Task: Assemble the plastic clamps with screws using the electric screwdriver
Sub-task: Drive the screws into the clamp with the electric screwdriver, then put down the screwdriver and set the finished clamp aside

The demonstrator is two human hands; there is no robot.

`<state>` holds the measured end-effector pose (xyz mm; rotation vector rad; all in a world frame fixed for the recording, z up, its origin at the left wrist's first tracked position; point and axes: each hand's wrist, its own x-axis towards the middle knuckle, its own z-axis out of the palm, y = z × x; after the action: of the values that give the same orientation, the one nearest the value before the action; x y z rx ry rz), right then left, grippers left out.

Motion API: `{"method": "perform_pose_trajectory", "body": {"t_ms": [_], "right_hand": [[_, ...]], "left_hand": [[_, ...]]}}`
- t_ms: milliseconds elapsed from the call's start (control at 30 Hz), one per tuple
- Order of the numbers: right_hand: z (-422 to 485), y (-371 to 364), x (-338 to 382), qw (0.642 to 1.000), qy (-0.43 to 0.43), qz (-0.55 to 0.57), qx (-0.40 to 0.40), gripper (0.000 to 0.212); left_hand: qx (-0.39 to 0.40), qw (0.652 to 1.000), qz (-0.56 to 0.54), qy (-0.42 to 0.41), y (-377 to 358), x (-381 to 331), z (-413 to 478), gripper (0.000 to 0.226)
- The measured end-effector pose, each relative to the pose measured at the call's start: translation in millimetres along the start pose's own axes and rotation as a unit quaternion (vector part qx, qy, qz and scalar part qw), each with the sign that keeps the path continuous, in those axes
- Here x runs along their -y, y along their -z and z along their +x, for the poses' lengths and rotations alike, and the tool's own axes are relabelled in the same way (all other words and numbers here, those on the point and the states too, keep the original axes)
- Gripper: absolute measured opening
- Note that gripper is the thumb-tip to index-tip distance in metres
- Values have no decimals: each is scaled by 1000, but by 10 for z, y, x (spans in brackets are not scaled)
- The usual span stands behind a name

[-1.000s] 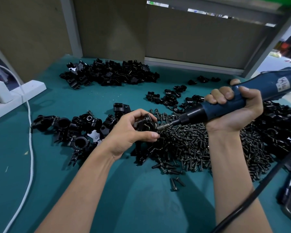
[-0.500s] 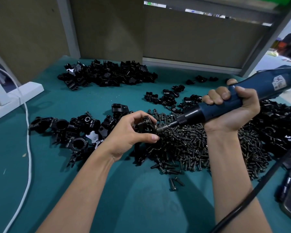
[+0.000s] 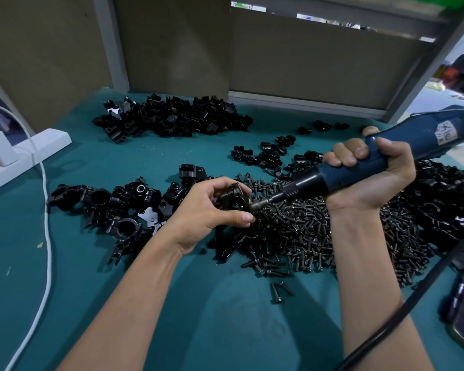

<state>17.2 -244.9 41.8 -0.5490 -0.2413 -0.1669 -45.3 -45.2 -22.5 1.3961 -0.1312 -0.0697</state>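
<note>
Step in hand, likely: driving a screw into the small black plastic clamp (image 3: 235, 198), bit tip touching it. Left hand (image 3: 212, 210) pinches the clamp with curled fingers and thumb, just above the heap of dark metal screws (image 3: 306, 231). Right hand (image 3: 370, 178) fisted round the blue electric screwdriver (image 3: 413, 145). Next calls for seating the screw straight. Counts: one driver, one held clamp, about four loose black clamp piles (image 3: 172, 120), screws uncountable.

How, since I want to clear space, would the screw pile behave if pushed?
Probably scatters: the screws lie loose, some strays apart. Likely roll in arcs, having wide heads. Probably heavy for size; they look metal.
</note>
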Motion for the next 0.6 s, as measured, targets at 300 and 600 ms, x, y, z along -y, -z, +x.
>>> {"method": "perform_pose_trajectory", "body": {"t_ms": [300,600], "right_hand": [[-20,-1,7,1000,2,11,11,13],[-76,-43,92,997,29,-10,67,15]], "left_hand": [[0,997,-71,5,-15,-6,0,38],[6,996,-92,-1,-53,3,-8,33]]}}
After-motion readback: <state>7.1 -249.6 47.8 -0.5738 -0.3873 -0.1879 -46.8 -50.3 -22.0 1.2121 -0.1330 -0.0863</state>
